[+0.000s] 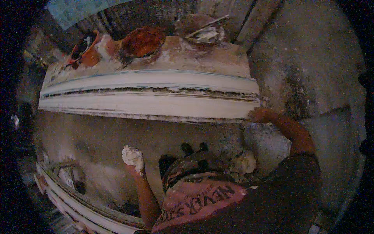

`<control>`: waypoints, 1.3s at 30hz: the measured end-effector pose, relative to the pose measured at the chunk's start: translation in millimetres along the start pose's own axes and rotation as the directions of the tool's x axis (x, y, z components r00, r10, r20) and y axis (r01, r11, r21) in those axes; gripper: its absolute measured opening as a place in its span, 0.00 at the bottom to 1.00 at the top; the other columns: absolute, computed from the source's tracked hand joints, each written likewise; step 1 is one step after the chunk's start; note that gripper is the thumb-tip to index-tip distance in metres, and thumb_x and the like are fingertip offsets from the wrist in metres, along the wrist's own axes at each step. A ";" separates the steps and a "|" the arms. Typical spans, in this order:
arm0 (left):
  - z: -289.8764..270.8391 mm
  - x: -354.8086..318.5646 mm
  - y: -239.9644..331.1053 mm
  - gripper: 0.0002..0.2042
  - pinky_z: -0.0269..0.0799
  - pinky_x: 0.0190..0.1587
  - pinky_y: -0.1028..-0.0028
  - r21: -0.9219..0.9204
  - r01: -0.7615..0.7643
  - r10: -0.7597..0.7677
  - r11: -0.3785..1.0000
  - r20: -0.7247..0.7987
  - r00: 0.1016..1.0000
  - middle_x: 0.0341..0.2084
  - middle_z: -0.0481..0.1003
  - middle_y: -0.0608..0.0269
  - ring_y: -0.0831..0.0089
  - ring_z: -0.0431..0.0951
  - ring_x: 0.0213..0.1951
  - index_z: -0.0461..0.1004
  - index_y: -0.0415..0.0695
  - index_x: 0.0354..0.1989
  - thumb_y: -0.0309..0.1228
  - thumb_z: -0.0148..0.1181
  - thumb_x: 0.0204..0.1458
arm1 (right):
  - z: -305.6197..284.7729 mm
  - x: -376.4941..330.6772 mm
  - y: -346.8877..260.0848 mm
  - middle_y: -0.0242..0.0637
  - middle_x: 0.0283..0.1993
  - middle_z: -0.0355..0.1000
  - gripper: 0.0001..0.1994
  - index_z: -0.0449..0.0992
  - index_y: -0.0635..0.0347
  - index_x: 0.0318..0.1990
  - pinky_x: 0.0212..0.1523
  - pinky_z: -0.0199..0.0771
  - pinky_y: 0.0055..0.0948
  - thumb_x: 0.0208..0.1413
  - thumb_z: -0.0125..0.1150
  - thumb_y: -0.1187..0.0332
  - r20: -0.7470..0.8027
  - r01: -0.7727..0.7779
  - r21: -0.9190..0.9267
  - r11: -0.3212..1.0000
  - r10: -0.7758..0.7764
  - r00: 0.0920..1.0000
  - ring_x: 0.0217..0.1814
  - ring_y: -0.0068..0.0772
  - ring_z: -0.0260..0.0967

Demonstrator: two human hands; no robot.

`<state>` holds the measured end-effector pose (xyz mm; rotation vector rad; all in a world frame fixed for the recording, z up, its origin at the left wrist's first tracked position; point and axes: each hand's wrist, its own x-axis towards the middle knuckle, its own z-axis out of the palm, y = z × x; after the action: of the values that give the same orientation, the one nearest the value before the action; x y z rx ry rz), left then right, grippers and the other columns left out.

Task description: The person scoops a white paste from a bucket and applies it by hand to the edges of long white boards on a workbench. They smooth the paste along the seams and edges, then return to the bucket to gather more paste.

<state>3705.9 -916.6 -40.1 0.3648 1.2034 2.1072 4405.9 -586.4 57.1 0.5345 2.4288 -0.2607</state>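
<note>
Two long white plaster mouldings lie side by side across a workbench, a far moulding (156, 79) and a near moulding (156, 104), with a dark rough gap between them. My right hand (260, 115) is at the right end of the near moulding, by its front corner; its fingers are too dim to make out. Lower and to the left, away from the bench, my left hand (136, 168) is closed round a lump of white plaster (132, 156), which covers most of its fingers.
Along the far side of the workbench (218, 62) stand an orange bucket (90, 56), an orange-brown bowl (143, 42) and a basin (183, 29) with white plaster and a stick. More long white mouldings (78, 208) lie at the lower left. White residue spots the floor (296, 89) on the right.
</note>
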 end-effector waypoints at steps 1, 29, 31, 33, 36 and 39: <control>20.2 6.3 0.2 0.24 0.78 0.48 0.61 0.356 -0.250 0.182 0.901 0.213 0.960 0.53 0.75 0.54 0.65 0.79 0.45 0.69 0.38 0.61 0.39 0.56 0.60 | 10.1 -25.0 9.2 0.49 0.59 0.70 0.17 0.75 0.57 0.55 0.62 0.69 0.51 0.64 0.50 0.60 0.104 -0.283 0.249 0.926 0.265 0.959 0.61 0.51 0.70; 62.4 111.3 -16.7 0.19 0.77 0.51 0.59 0.887 -0.448 -0.250 0.115 0.462 0.851 0.43 0.80 0.59 0.60 0.80 0.46 0.78 0.45 0.47 0.45 0.53 0.56 | -337.6 330.6 -276.5 0.44 0.46 0.72 0.20 0.73 0.51 0.59 0.48 0.75 0.44 0.59 0.56 0.66 -0.654 0.544 -0.218 0.810 -0.535 0.535 0.48 0.48 0.72; 19.7 133.0 -21.6 0.21 0.75 0.54 0.54 0.825 -0.253 -0.167 0.506 0.381 0.909 0.45 0.79 0.54 0.54 0.79 0.48 0.77 0.42 0.48 0.46 0.49 0.59 | -360.8 360.6 -269.4 0.43 0.46 0.73 0.19 0.75 0.51 0.57 0.49 0.75 0.44 0.58 0.58 0.65 -0.607 0.532 -0.197 0.824 -0.529 0.593 0.50 0.47 0.72; -3.5 145.0 -29.5 0.24 0.73 0.56 0.50 0.697 -0.136 -0.115 0.704 0.301 0.947 0.46 0.78 0.50 0.48 0.78 0.50 0.76 0.40 0.49 0.48 0.44 0.60 | -383.9 395.1 -265.2 0.42 0.46 0.73 0.19 0.75 0.50 0.57 0.49 0.75 0.44 0.56 0.61 0.65 -0.620 0.432 -0.073 0.899 -0.380 0.686 0.52 0.47 0.72; -10.8 152.6 -37.3 0.26 0.72 0.58 0.47 0.777 -0.116 -0.108 0.619 0.230 0.967 0.49 0.78 0.47 0.45 0.77 0.52 0.75 0.39 0.49 0.50 0.41 0.62 | -411.7 444.2 -262.7 0.41 0.47 0.72 0.19 0.77 0.50 0.55 0.50 0.75 0.44 0.54 0.65 0.64 -0.616 0.356 -0.008 0.935 -0.284 0.735 0.54 0.46 0.72; 5.1 149.8 -52.5 0.26 0.72 0.58 0.49 0.790 -0.068 -0.089 0.609 0.154 0.984 0.49 0.78 0.48 0.47 0.77 0.52 0.75 0.39 0.49 0.50 0.41 0.62 | -428.9 488.5 -275.4 0.41 0.49 0.72 0.18 0.78 0.51 0.52 0.50 0.76 0.45 0.52 0.66 0.65 -0.623 0.359 -0.090 0.929 -0.334 0.707 0.53 0.47 0.72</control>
<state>3620.6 -794.1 -94.3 0.9180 1.9801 1.3452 3702.5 -548.4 104.1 0.1728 3.1985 -0.3222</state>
